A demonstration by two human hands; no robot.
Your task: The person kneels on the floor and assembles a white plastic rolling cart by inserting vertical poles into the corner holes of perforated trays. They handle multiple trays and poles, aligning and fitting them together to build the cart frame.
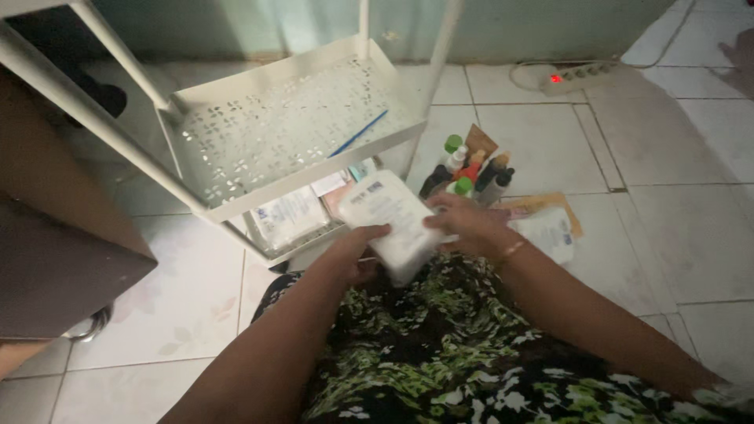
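Both my hands hold a soft white packet (390,221) with a small blue mark, just above my lap. My left hand (351,253) grips its near left edge, thumb on top. My right hand (463,223), with a thin bracelet on the wrist, clasps its right side. The packet hangs in front of a white perforated metal rack (236,133). A blue pen (359,133) lies on the rack's upper tray. More white packets (289,216) lie on the lower tray, partly hidden by the one I hold.
Several small bottles (468,174) with green and dark caps stand on the tiled floor right of the rack, beside brown envelopes and papers (548,222). A power strip (577,76) with a red light lies by the wall. A dark wooden piece of furniture (55,251) stands at left.
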